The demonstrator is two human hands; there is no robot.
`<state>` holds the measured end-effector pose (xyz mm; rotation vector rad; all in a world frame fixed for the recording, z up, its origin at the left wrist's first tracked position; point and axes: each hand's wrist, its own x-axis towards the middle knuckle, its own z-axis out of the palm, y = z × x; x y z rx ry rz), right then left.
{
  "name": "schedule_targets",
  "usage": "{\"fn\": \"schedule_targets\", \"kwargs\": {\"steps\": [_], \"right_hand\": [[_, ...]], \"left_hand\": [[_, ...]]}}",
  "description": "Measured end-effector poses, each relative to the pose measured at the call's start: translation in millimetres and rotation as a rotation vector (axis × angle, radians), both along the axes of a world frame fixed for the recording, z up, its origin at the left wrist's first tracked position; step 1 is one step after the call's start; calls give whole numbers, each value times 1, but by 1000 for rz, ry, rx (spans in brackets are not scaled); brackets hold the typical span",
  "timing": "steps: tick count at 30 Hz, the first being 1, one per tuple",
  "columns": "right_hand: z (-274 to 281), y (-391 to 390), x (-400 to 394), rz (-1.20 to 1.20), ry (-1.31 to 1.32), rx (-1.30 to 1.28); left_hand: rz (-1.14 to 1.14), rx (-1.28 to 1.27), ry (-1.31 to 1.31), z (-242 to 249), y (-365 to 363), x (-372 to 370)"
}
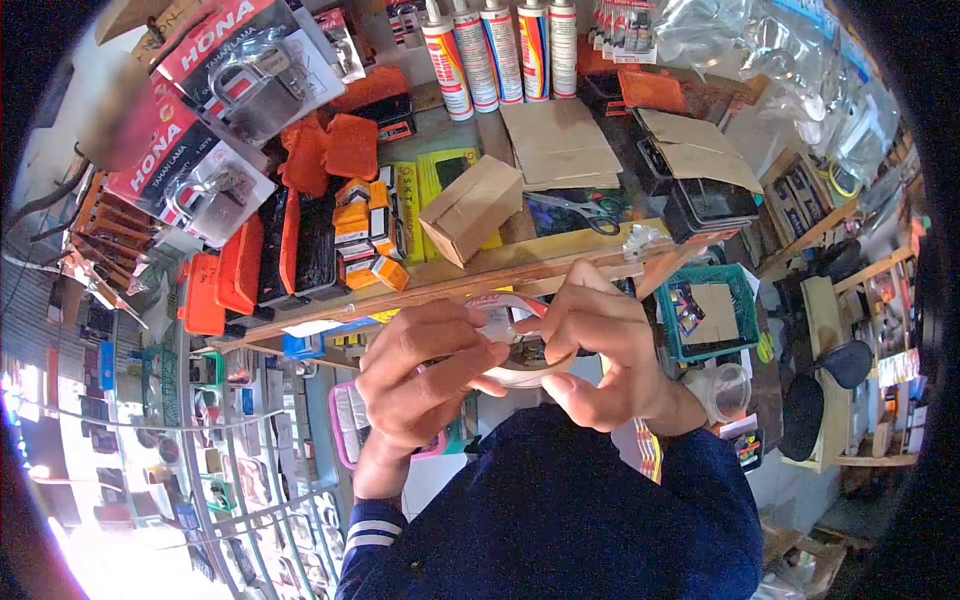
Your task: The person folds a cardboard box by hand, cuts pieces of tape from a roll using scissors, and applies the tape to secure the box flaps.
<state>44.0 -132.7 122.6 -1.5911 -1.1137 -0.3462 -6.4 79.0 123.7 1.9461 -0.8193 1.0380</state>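
Note:
Between both hands is a roll of tape (522, 379), held up in front of my chest. Red print shows along its upper edge, and its ring encloses an open centre. My left hand (422, 368) grips the roll from the left, its fingers bent over the near side and the tips meeting at the ring. On the other side, my right hand (612, 345) pinches it with curled fingers and thumb. Just beyond the roll lies the wooden edge of the counter (440, 287). A small brown cardboard box (470, 212) sits on that counter.
Scissors (590, 210) lie by flat cardboard (562, 142). Several sealant tubes (500, 55) stand at the back. Orange-lidded bins (238, 265) and packaged padlocks (215, 200) are at left. A green basket (708, 312) and a clear plastic tub (718, 390) are at right.

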Motion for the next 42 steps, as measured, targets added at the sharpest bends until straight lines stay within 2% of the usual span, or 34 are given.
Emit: {"fn": "schedule_targets", "kwargs": {"steps": [5,8,15,24,32,36,38,42], "right_hand": [[-1,-9,6,71,-23,-33],[-2,-7,4,9,-42,-19],[-6,-13,10,60,-3,12],[-5,-17,13,57,14,-71],[-23,-25,22,108,-104,4],[-19,-25,18,-25,-195,31],[-25,-35,20,88,-406,-129],[-45,-37,27,174,-445,49]], "left_hand": [[-20,-34,25,-5,-2,2],[-32,-13,25,-6,-4,3],[-34,5,56,-7,-6,4],[3,27,45,-13,-13,3],[-5,37,63,-19,-19,0],[-42,-115,271,-24,-18,-4],[-94,-179,373,-30,-19,-5],[-203,-169,528,-40,-24,-7]]}}
